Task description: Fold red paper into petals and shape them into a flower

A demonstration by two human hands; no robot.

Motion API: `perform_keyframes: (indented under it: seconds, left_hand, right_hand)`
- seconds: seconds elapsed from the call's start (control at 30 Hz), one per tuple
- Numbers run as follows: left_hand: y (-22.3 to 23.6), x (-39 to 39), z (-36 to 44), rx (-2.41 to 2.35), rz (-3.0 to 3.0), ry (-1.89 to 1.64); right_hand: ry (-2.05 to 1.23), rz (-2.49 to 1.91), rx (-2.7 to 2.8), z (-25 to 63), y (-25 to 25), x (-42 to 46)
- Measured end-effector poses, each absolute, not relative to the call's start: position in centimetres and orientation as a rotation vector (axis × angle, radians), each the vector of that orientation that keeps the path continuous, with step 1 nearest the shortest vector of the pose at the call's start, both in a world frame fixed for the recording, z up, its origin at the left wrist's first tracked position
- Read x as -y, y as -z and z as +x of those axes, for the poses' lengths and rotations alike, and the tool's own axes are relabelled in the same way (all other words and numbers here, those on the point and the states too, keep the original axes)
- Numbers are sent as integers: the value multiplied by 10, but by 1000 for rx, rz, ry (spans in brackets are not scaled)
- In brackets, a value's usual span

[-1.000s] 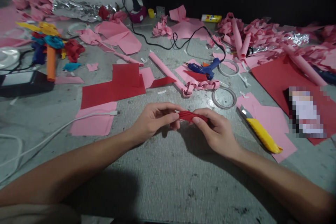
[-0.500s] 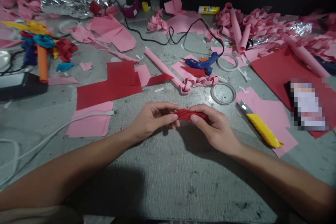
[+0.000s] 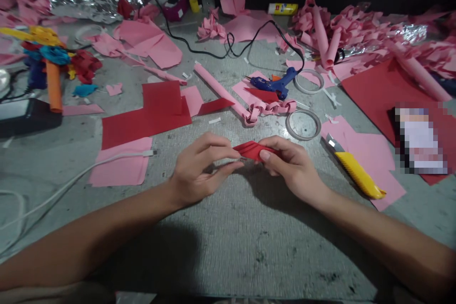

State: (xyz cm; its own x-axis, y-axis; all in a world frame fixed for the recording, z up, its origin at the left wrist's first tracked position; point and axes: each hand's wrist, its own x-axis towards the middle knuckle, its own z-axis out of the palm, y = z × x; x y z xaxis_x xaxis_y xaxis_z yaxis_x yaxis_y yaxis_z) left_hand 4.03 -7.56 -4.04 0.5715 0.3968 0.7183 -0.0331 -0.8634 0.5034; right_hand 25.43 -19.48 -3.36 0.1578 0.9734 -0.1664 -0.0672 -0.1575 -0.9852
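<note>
A small pleated piece of red paper (image 3: 252,149) is held just above the grey table between both hands. My left hand (image 3: 201,168) pinches its left end with fingertip and thumb, the other fingers loosely curled. The right end is gripped by my right hand (image 3: 291,168), with the thumb lying on top of the folds. A tape ring (image 3: 303,125) lies just beyond the right hand, and a yellow utility knife (image 3: 356,174) rests on pink paper to its right.
Red paper sheets (image 3: 142,118) and pink paper (image 3: 121,168) lie to the left, with a white cable (image 3: 71,183) across them. A blue glue gun (image 3: 276,84), a pink paper chain (image 3: 270,108), pink rolls and scraps crowd the far table. A large red sheet (image 3: 377,92) lies at right.
The left hand's fingers have loosened and spread along the red paper, and the pleats now fan out a little more. The view has tilted slightly downward.
</note>
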Motion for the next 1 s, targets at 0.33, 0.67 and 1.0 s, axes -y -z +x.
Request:
perform_keyframes:
  seconds: [0.33,0.67,1.0]
  left_hand:
    - [41,76,37,-362,2445,-1247]
    - [37,75,38,-338,2481,-1280]
    - [38,76,37,-408,2559,-1220]
  right_hand:
    - [-1294,-1326,1020,252,31,196]
    - [-1296,-1358,1055,254,30,195]
    - [-1219,-1351,1144,251,27,194]
